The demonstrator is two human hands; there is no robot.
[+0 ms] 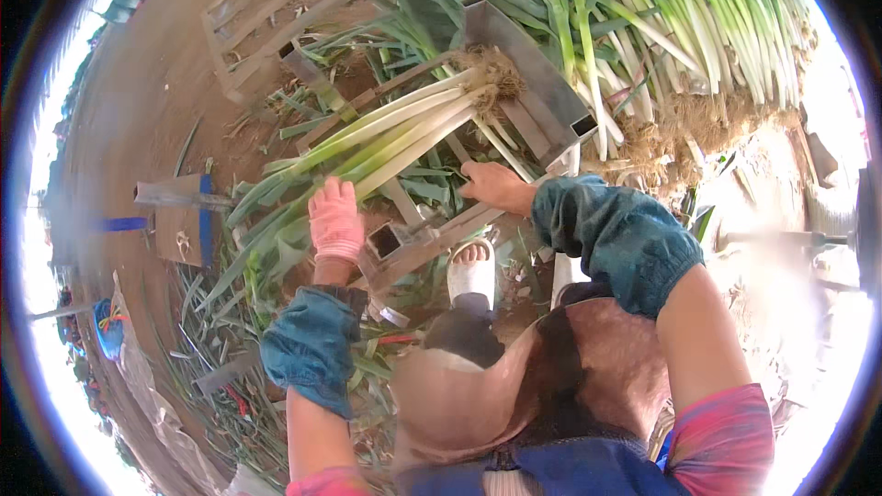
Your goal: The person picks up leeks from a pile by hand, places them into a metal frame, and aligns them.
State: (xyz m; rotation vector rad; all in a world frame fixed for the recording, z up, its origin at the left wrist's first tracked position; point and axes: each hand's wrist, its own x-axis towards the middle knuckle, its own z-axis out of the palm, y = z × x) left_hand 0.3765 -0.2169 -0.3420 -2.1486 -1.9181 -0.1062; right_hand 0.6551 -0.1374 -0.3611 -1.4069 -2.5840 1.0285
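Note:
A bunch of large green onions [427, 129] lies aslant across a metal frame [528, 83], roots [491, 76] against an upright plate at the upper right, green tops toward the lower left. My left hand [335, 220], in a pink glove, rests by the bunch's green leaves, fingers stretched out. My right hand [496, 188] is bare and lies just below the white stems, over the frame's lower bar. Its thumb and forefinger are apart and nothing shows between them; the other fingers are partly hidden.
A big heap of green onions [707, 28] with roots lies at the upper right. Cut leaves [211, 331] litter the ground on the left. A board with a blue edge [193, 220] stands left of the frame. My white shoe [472, 273] is below it.

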